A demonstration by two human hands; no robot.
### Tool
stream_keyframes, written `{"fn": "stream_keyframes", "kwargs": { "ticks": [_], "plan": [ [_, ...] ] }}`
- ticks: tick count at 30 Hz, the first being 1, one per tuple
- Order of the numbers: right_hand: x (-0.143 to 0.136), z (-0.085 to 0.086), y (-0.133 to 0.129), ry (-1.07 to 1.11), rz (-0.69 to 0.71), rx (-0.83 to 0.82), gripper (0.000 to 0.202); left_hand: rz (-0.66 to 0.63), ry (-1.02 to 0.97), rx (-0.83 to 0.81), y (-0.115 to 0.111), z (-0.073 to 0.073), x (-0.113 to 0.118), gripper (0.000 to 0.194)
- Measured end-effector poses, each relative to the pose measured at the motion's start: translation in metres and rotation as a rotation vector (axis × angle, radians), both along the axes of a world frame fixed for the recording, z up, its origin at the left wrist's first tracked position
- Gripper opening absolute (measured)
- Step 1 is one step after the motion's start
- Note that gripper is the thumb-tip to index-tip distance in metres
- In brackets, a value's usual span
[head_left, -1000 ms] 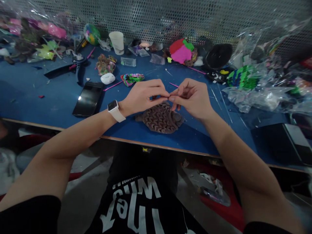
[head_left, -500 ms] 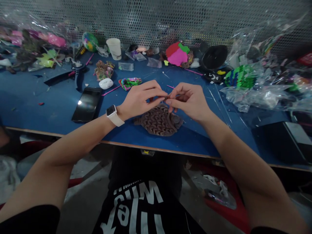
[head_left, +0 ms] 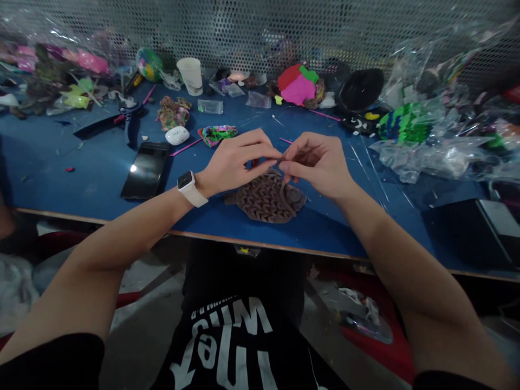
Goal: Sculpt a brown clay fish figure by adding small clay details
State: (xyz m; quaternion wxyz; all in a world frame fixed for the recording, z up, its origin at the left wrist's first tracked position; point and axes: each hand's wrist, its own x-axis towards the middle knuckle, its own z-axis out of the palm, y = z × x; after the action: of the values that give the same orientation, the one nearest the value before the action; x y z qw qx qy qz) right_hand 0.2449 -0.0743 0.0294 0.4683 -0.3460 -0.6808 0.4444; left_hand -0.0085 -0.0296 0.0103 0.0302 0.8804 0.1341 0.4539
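Note:
Above the blue table, my left hand (head_left: pixel 248 157) and my right hand (head_left: pixel 319 162) meet fingertip to fingertip. Both pinch a small dark brown bit of clay (head_left: pixel 281 159), mostly hidden by the fingers. Just below them lies a brown clay fish (head_left: pixel 264 201), flat on the table, with rows of curved scales, a tail at the left and a round eye area at the right. Part of its upper edge is covered by my hands. A pink stick (head_left: pixel 285 141) lies behind the fingertips.
Left of my hands lie a black phone (head_left: pixel 146 170), a white case (head_left: pixel 177 135) and a multicoloured clay piece (head_left: pixel 217 134). A paper cup (head_left: pixel 190 76) and a red-pink clay shape (head_left: pixel 298 86) stand behind. Plastic wrap (head_left: pixel 439 154) and a dark box (head_left: pixel 471 233) are at the right.
The view has shifted slightly. Both hands keep pinching the small clay bit, with only slight finger movement; the clay fish stays in place on the table.

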Motion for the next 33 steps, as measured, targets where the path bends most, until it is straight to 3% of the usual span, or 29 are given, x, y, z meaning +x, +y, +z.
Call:
{"fn": "stream_keyframes", "kwargs": {
  "ticks": [10, 33],
  "plan": [
    [-0.0037, 0.0014, -0.0029, -0.019, -0.003, -0.035, 0.059, 0.012, -0.001, 0.031, -0.001, -0.001, 0.002, 0.017],
    [-0.005, -0.0023, -0.0004, 0.063, -0.016, 0.003, 0.051, 0.053, -0.034, 0.028, 0.0029, -0.0053, 0.0027, 0.017]
  ]
}}
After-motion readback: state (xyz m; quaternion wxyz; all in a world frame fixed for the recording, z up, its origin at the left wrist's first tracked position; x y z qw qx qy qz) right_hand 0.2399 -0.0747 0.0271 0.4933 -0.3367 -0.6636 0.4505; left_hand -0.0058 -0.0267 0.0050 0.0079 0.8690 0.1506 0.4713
